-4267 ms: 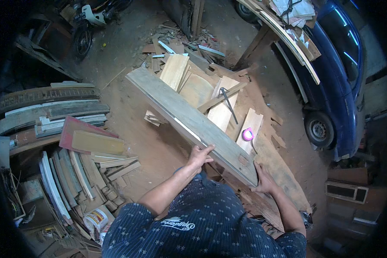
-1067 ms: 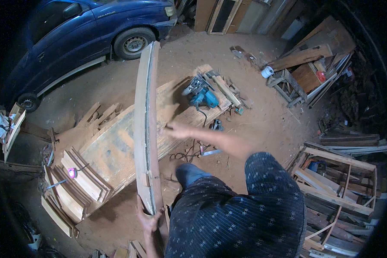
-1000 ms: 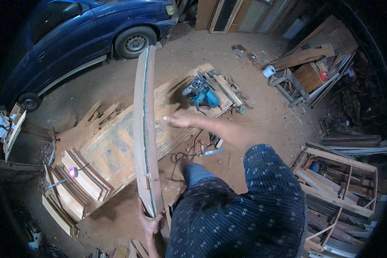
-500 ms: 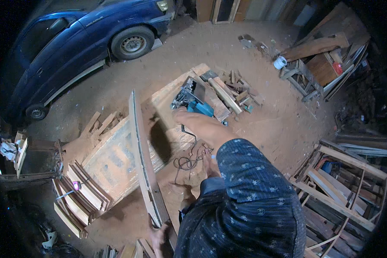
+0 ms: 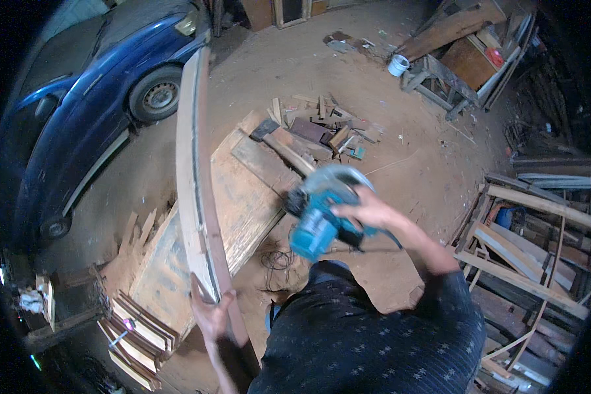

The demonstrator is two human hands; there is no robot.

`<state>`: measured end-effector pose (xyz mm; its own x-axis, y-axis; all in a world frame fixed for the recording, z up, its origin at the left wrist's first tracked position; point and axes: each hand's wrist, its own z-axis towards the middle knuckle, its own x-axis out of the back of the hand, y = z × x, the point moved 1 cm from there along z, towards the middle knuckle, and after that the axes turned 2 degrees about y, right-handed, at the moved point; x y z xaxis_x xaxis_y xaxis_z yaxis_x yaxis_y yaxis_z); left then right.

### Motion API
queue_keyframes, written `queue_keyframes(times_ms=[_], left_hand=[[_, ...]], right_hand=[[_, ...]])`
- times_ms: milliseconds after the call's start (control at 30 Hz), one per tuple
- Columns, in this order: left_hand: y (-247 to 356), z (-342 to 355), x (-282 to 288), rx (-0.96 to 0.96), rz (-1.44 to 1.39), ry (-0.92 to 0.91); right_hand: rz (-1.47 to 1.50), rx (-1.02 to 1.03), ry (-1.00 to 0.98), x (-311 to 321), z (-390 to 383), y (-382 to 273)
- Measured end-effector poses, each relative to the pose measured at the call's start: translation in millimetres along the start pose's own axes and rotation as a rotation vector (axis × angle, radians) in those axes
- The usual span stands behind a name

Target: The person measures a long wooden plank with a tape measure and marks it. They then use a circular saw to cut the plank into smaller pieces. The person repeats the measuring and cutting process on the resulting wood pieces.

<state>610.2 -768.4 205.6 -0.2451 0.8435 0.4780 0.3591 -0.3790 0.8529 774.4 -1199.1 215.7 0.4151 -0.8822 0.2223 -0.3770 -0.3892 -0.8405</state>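
My left hand [image 5: 211,308] is wrapped round the lower part of a long wooden board [image 5: 196,177]. The board stands up steeply, its far end reaching toward the car. In my right hand [image 5: 368,209] is a teal circular saw [image 5: 318,226], gripped by its handle and lifted in front of me to the right. The saw is a little blurred, with its metal guard at the far side and a cord trailing to the right. Beneath and beyond the board lies a wide plywood bench top [image 5: 233,180], dusty and stained.
A blue car [image 5: 92,131] is parked at the far left. Wood offcuts [image 5: 328,128] lie beyond the bench, and curved wooden pieces [image 5: 138,335] are stacked at its near left end. A timber rack [image 5: 525,262] stands on the right. Farther back are a white bucket [image 5: 398,65] and scrap boards.
The saw has come off the bench and swung right and nearer in my right hand. My left hand has raised the board, which now reaches higher in view. The view has shifted.
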Motion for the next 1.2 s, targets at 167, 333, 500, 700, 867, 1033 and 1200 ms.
queue_keyframes(times_ms=[167,333,500,700,867,1033,1200], left_hand=[[42.3,97.8,-79.2,-0.21,0.357,-0.072],[60.2,181.1,-173.7,-0.295,0.653,-0.229],[95.0,225.0,-279.4,-0.439,0.802,-0.451],[84.1,239.7,-375.0,-0.59,1.091,-0.594],[81.4,255.1,-387.7,-0.725,1.145,-0.651],[8.1,308.9,-328.9,-0.741,1.202,-0.272],[66.0,304.0,-269.2,-0.6,1.128,-0.466]], right_hand=[[-0.103,-0.097,0.257,7.8,-109.4,105.8],[-0.017,-0.472,0.516,12.7,-145.5,166.9],[0.155,-0.587,0.7,21.6,-178.3,232.9],[0.298,-0.565,0.716,5.0,-175.3,233.3],[0.339,-0.503,0.642,-10.0,-157.2,220.4],[0.35,-0.438,0.612,-19.4,-140.9,210.9],[0.398,-0.447,0.667,-27.5,-143.2,215.4]])
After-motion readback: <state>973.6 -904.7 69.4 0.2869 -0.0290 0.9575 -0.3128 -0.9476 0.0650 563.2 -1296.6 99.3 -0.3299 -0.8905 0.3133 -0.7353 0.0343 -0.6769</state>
